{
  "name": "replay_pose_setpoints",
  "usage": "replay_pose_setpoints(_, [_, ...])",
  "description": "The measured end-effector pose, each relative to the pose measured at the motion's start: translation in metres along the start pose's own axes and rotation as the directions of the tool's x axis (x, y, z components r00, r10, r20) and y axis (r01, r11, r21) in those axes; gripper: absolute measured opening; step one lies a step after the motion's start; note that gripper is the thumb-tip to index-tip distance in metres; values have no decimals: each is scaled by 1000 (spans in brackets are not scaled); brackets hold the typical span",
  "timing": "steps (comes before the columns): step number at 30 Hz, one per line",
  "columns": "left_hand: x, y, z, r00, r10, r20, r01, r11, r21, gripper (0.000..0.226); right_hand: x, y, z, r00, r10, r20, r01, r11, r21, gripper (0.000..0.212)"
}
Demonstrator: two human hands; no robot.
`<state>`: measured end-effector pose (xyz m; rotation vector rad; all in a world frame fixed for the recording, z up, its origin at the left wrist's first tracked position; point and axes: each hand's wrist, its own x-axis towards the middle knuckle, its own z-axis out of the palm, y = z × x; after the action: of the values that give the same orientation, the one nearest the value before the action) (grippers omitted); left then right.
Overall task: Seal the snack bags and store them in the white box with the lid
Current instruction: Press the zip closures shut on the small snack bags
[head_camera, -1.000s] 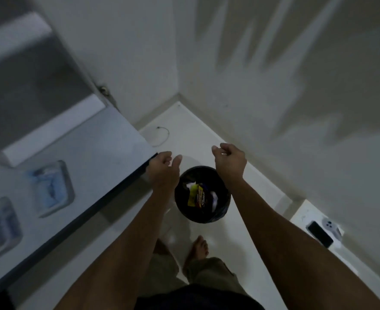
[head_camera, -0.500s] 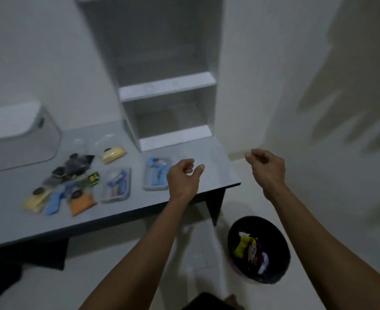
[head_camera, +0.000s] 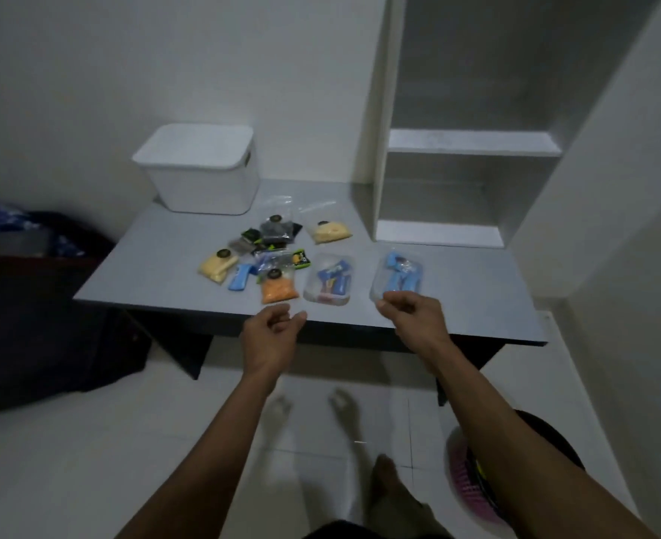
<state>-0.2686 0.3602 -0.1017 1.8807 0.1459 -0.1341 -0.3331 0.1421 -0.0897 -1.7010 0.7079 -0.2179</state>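
In the head view, a grey table (head_camera: pixel 157 262) ran across the middle of the frame, and the white box (head_camera: pixel 198 177) stood at its far left corner, above centre-left, with its lid (head_camera: pixel 194 147) seated on top. The snack bags lay in a loose cluster at the centre of the tabletop: a yellow bag (head_camera: pixel 217 263) at the left of the group, an orange bag (head_camera: pixel 279 290) nearest the front edge, another yellow bag (head_camera: pixel 330 232) toward the back, and dark bags (head_camera: pixel 276 231) behind. Two clear bags with blue contents sat to the right, one (head_camera: pixel 328 280) just beside the orange bag and one (head_camera: pixel 398 275) further right. Both hands hovered at the table's front edge, apart from each other. The left hand (head_camera: pixel 270 336) hung below the orange bag with fingers loosely curled, holding nothing. The right hand (head_camera: pixel 414 317) hung at the near end of the rightmost clear bag, fingers likewise loosely bent and empty. White shelves (head_camera: pixel 472 143) filled the upper right, and a dark bin (head_camera: pixel 476 480) showed at lower right behind the right forearm.
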Motion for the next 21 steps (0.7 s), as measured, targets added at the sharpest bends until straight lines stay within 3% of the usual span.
replay_pose_setpoints(5, [29, -18, -41, 991, -67, -116, 65, 998, -23, 39, 23, -10, 69, 981, -22, 195, 32, 998, -46, 31])
replay_pose_setpoints(10, [81, -22, -52, 982, -95, -161, 85, 994, -69, 38, 67, -26, 125, 967, -21, 255, 29, 999, -28, 30])
replay_pose_setpoints(16, [170, -21, -46, 980, -81, -179, 69, 995, -72, 31, 147, -45, 174, 970, -21, 242, 29, 999, -28, 23])
replay_pose_setpoints(21, [245, -17, -31, 981, -95, -168, 113, 989, 100, 35, 218, -43, 207, 982, 38, 186, -12, 990, -140, 23])
